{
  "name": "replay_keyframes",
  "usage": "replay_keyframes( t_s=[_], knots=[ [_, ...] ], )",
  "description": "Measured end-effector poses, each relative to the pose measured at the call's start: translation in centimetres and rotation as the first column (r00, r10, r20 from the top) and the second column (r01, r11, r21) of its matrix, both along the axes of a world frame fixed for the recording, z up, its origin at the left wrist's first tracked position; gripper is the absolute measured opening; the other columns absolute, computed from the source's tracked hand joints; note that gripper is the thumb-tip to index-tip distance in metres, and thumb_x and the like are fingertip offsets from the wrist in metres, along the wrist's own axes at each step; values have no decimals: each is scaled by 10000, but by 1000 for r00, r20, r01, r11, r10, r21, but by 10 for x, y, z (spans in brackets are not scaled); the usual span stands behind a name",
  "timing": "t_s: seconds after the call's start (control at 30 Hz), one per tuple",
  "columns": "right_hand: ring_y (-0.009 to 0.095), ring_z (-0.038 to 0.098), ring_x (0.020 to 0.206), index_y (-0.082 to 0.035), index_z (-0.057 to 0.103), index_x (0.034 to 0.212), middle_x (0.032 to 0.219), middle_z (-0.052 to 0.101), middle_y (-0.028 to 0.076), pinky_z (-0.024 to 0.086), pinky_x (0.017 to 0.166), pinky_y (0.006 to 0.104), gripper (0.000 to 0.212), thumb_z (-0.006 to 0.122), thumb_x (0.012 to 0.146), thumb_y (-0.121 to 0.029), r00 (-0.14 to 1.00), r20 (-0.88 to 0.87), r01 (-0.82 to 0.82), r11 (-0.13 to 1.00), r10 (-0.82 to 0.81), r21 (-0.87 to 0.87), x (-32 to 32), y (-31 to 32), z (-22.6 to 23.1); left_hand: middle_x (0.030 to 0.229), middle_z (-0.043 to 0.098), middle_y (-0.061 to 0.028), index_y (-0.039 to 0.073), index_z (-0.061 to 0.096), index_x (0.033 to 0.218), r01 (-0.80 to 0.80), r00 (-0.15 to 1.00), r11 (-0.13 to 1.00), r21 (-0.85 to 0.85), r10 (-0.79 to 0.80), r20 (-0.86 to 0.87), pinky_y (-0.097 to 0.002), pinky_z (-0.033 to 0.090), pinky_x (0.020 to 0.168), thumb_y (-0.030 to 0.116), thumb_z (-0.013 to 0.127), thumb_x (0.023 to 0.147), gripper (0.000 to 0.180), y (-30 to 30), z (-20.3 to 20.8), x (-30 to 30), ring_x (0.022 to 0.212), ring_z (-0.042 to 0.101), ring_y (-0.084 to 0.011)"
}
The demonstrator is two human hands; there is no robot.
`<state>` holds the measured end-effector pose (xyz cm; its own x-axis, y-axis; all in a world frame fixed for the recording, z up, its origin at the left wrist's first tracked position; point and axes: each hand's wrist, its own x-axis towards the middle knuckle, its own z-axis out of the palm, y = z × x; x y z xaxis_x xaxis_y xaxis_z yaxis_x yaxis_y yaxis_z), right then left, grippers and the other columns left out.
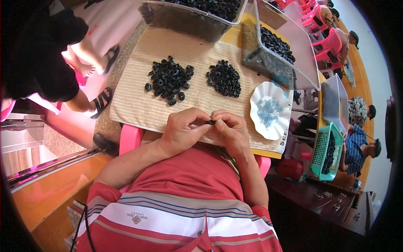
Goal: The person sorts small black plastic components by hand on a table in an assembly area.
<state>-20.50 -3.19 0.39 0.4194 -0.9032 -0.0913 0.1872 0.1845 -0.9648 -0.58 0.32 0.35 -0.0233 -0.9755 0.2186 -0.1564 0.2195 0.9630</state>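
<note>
My left hand [184, 129] and my right hand [231, 131] meet at the near edge of the towel-covered table, fingertips pinched together. Between them is a small black part [210, 122], mostly hidden by the fingers. Beyond my left hand lies a loose heap of larger black ring-shaped parts [170, 80]. A tighter heap of smaller black parts [223, 79] sits beyond my right hand. To the right, a white scalloped dish [257, 97] holds many tiny clear bluish pieces [268, 111].
Two clear plastic bins, one at the back [184, 23] and one at the back right [264, 63], hold many black parts. A striped beige towel [134, 101] covers the table. At left stands a person in black clothes [46, 54]. Other people sit at the right, near a green basket [321, 164].
</note>
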Motion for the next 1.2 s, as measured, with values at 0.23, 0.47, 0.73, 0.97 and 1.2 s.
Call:
replay_keyframes(
  t_s=[0.23, 0.47, 0.73, 0.97, 1.2],
  knots=[
    [146, 693, 960, -5, 719, 1115, 1097, 734, 91, 583, 835, 277, 206, 711, 1000, -175, 991, 136, -57, 958, 19, 282, 3, 4, 6, 944, 729, -89, 37, 716, 992, -30, 995, 991, -130, 41, 88, -309, 579, 703, -16, 814, 813, 211, -1, -2, 1, 858, 711, -176],
    [152, 705, 927, -15, 706, 1118, 1043, 743, 82, 607, 794, 290, 222, 711, 1004, -205, 983, 182, -39, 950, -19, 311, 10, 11, 3, 924, 710, -112, 63, 693, 959, -20, 984, 959, -282, 69, 164, -365, 556, 723, -17, 835, 734, 278, -5, -2, 3, 849, 697, -279],
    [121, 675, 925, 2, 702, 1085, 1032, 745, 73, 560, 835, 275, 181, 702, 1012, -164, 992, 107, 45, 988, -62, 150, 12, 12, -7, 918, 709, -107, 63, 696, 964, -41, 977, 942, -332, 108, 185, -361, 557, 711, -18, 842, 726, 291, -8, -2, 3, 845, 698, -278],
    [112, 676, 900, -7, 686, 1096, 1024, 743, 64, 563, 822, 274, 166, 689, 1021, -155, 992, 101, 67, 993, -76, 96, 14, 15, -6, 892, 700, -107, 57, 700, 962, -40, 977, 940, -338, 107, 184, -391, 553, 725, -7, 826, 731, 271, -10, -1, 2, 847, 682, -295],
    [110, 685, 874, -11, 668, 1121, 1028, 734, 66, 586, 785, 263, 175, 686, 1023, -155, 981, 157, 92, 987, -112, 129, 15, 16, -10, 985, 734, -114, 38, 721, 960, -34, 969, 937, -347, 117, 219, -371, 559, 760, -20, 834, 719, 273, -11, -1, 1, 897, 697, -284]
  ],
)
